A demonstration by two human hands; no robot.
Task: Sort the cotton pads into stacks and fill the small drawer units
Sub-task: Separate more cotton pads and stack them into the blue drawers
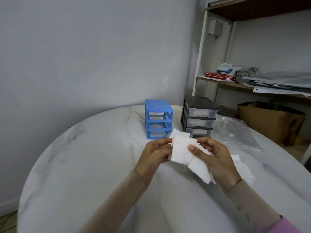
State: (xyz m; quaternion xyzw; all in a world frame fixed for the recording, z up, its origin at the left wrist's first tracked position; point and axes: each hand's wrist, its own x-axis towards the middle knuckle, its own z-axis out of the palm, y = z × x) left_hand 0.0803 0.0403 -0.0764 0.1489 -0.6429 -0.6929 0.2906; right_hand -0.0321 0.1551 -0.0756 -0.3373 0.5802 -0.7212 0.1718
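Above table [84,165]: both hands grasp cotton pads [181,151]
Left hand [154,153]: steady stack edge
Right hand [217,158]: square corners before drawers

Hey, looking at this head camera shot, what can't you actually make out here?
- How many cotton pads are held: they overlap, and the left hand and right hand cover their edges.
- Whether the blue drawer unit holds anything: too dim and distant.
- The grey drawer unit's bottom drawer: the raised pads hide part of it.
- The table's near edge: cut off by the frame.
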